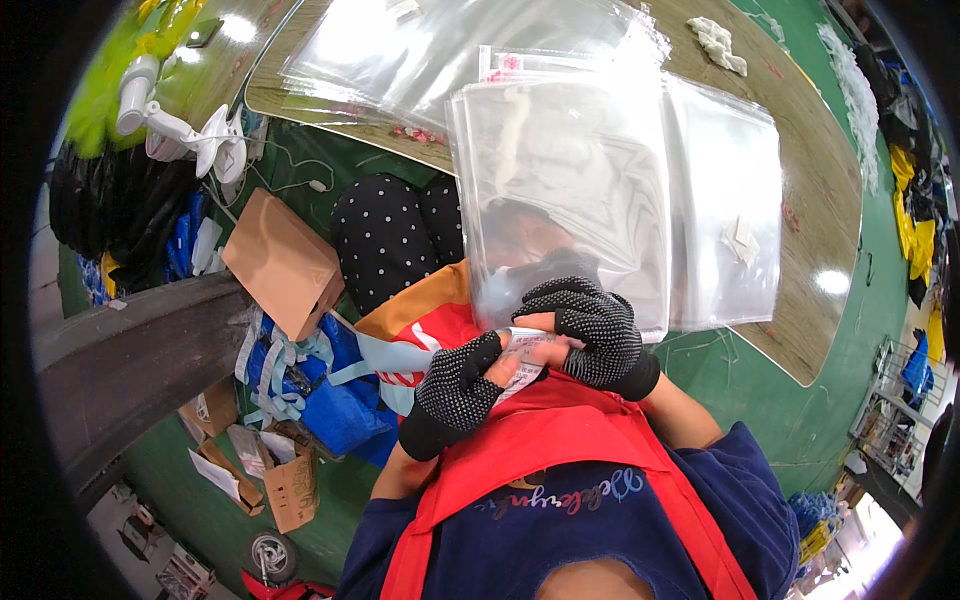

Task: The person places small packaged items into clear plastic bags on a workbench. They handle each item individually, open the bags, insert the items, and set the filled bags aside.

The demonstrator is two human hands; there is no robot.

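Note:
Both my hands wear black gloves with white dots and bare fingertips. They meet in front of my red apron (560, 425). My left hand (455, 390) is closed, its thumb and finger pinching the left edge of a white printed label (523, 365). From the other side my right hand (597, 335) grips the same label between thumb and fingers. Below and left of the label, an orange and red fabric piece (432, 312) with a light blue strap (372, 358) lies across my lap. Just beyond my right hand lies a stack of clear plastic bags (575, 150).
More clear bags (735, 180) cover the wooden table (825, 240), with a small paper piece (741, 240) on top. A white fan-like device (215, 145) stands at upper left. Cardboard boxes (280, 255) and blue bags (345, 415) crowd my left, beside a dark beam (140, 360).

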